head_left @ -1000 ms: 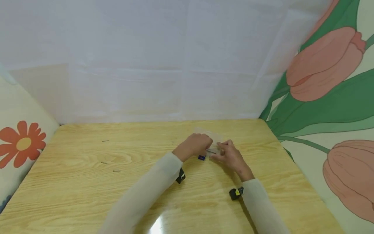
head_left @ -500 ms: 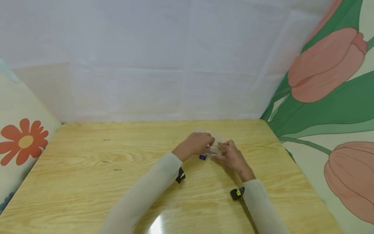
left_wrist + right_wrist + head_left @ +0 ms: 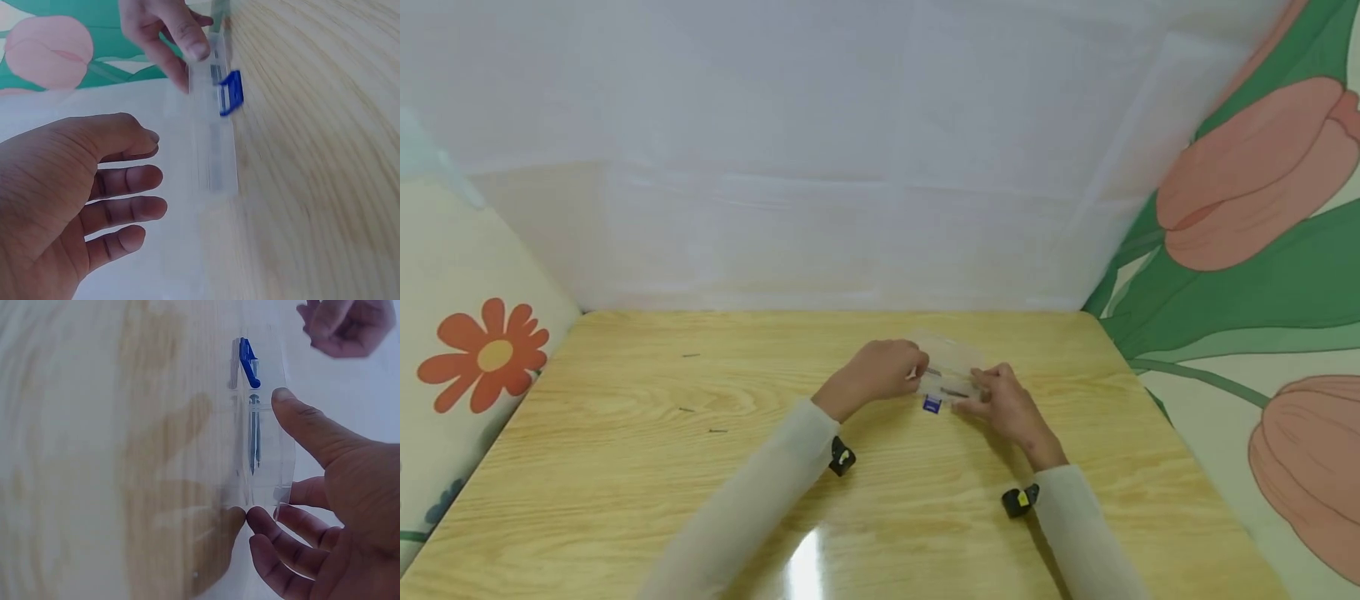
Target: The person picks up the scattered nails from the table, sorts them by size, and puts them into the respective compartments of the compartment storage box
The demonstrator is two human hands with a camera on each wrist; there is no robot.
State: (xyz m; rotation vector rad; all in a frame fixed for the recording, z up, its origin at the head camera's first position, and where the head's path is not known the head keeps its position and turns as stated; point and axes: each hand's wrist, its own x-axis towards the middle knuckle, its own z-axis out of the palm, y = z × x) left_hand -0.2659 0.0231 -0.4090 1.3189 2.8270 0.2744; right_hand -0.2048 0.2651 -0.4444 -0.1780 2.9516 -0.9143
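A clear plastic box (image 3: 943,387) with a blue latch (image 3: 932,404) at its front sits toward the back of the table, right of the middle. Dark nails (image 3: 255,434) show inside it in the right wrist view. A see-through panel of the box (image 3: 953,352) spreads out behind the nails. My right hand (image 3: 1006,408) grips the right end of the box, thumb at the front and fingers behind. My left hand (image 3: 883,371) is at the box's left, its fingers loosely bent with nothing between them in the left wrist view (image 3: 94,194).
Three loose nails lie apart on the left of the wooden table: a far nail (image 3: 691,356), a middle nail (image 3: 687,409) and a nearer nail (image 3: 718,431). A white sheet (image 3: 820,167) hangs behind the table's back edge. Flower-printed walls (image 3: 1232,333) stand at the sides.
My left hand has drawn back leftward from over the box, so more of the box and the nails inside shows. My right hand keeps its hold. The head view has shifted slightly left.
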